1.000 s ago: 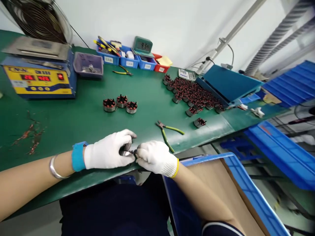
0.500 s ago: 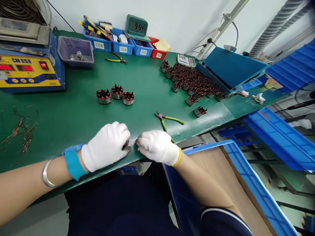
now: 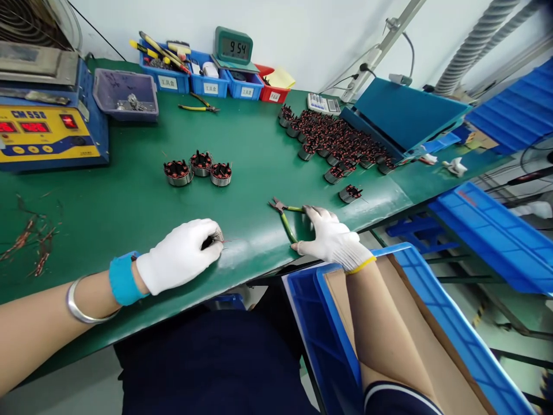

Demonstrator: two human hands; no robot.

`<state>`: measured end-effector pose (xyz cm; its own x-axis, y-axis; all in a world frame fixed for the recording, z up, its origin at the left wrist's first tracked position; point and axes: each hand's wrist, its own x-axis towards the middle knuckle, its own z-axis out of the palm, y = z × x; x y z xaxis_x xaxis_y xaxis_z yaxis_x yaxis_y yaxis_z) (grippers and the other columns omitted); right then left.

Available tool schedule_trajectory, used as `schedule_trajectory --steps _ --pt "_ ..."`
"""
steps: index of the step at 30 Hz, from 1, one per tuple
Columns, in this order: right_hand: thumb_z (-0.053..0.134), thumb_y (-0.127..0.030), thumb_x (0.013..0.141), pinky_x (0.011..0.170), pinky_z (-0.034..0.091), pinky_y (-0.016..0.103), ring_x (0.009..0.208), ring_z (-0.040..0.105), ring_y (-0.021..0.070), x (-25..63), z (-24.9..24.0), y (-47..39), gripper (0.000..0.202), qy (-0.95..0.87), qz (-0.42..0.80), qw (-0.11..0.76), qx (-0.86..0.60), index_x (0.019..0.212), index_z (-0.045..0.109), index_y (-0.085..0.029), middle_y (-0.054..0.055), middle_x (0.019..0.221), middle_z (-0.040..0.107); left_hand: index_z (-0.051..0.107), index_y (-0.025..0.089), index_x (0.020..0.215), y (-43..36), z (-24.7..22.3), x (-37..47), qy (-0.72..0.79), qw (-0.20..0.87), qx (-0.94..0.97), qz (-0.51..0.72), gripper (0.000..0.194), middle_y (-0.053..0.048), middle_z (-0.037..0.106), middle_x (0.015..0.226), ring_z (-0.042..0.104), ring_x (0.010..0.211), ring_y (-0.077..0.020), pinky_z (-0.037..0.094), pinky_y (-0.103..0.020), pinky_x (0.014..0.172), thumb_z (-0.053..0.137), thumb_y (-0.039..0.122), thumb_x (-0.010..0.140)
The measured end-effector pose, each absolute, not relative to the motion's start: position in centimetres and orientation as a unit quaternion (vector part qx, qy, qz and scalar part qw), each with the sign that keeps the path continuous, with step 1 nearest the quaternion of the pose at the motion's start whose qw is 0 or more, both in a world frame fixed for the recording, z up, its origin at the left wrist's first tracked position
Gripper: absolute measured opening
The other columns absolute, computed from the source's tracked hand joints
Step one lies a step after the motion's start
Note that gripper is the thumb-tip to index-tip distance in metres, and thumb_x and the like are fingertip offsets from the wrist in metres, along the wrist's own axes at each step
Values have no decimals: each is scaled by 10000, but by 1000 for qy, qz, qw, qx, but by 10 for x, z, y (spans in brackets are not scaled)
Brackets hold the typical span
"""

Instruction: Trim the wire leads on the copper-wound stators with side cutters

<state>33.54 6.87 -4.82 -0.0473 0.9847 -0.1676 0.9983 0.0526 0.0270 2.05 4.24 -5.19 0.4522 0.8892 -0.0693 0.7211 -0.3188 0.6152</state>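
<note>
My left hand (image 3: 184, 253), in a white glove, is closed near the front of the bench. Thin wire ends stick out past its fingertips; the wire-wound part inside, seemingly a motor stator, is almost hidden. My right hand (image 3: 330, 236), gloved too, reaches over the green-handled cutting pliers (image 3: 286, 222). Its thumb and fingers are spread apart at the ends of the two handles, which lie open on the bench. Three stators, among them one at the left (image 3: 178, 173), stand together beyond my left hand.
Many stators (image 3: 324, 138) crowd the back right, with a single stator (image 3: 350, 193) nearer. Copper wire scraps (image 3: 43, 253) lie at left by a yellow-blue CM558 unit (image 3: 47, 135). Tool bins (image 3: 168, 80) and a clock (image 3: 234, 46) line the wall. A blue crate (image 3: 406, 253) stands by my right arm.
My right hand has left my left hand's side and moved right to the pliers, its fingers spreading. The left hand stays closed, turned slightly. The view has shifted a little.
</note>
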Motion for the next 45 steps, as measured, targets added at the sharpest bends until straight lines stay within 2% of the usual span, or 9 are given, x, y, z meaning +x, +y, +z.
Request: schedule_trajectory --steps 3,7,12,16,19,21,24,35,45 --pt "620 -528 678 748 478 427 990 571 334 321 -38 69 719 740 -35 115 662 1331 467 -268 106 1154 553 566 193 807 44 -51 23 510 284 800 140 200 -28 606 810 538 736 -184 426 -320 689 427 328 857" --pt "588 -428 711 687 458 397 845 573 309 291 -41 70 379 758 44 122 639 969 623 -152 122 949 557 551 198 789 46 -54 27 528 265 792 155 180 -19 606 792 539 731 -179 421 -305 682 450 336 848" --pt "477 -324 831 815 439 418 992 512 319 280 -67 76 387 769 51 -26 636 1159 554 -132 159 1106 543 567 206 795 46 -55 30 538 260 787 153 176 -10 621 805 551 736 -173 422 -303 689 469 343 848" --pt "418 -236 831 867 438 437 993 521 270 282 -62 68 588 739 -125 -210 628 1408 334 -160 139 1163 527 589 209 812 47 -56 30 546 244 784 166 171 -8 633 814 562 752 -177 422 -305 695 490 345 842" --pt "409 -189 763 699 495 378 717 547 177 269 -44 43 666 645 -466 -288 533 1416 284 -222 46 920 553 598 208 815 48 -58 29 550 235 781 179 173 -9 636 810 565 753 -181 420 -305 687 499 348 838" --pt "454 -175 692 607 500 335 625 533 143 256 -35 23 739 537 -677 -243 441 1406 280 -254 -5 817 517 598 206 812 49 -60 28 546 231 783 187 173 -12 636 810 564 756 -182 418 -306 684 501 347 838" --pt "531 -164 641 585 509 297 653 565 133 240 -31 5 750 415 -802 -167 397 1363 346 -257 -23 807 502 596 202 802 50 -62 27 535 228 790 192 175 -16 628 798 555 746 -184 413 -307 676 494 340 841" --pt "576 -188 705 579 554 281 726 630 153 227 -42 15 541 396 -800 -143 428 1226 450 -259 -17 833 530 588 202 786 52 -65 27 527 206 804 182 178 -23 620 786 548 741 -192 405 -308 672 466 319 841" --pt "566 -182 699 500 560 272 582 624 142 224 -41 21 309 429 -777 -105 448 977 434 -210 -41 677 527 568 212 776 50 -62 27 528 192 809 172 165 -12 611 779 542 743 -192 401 -311 679 455 312 844"
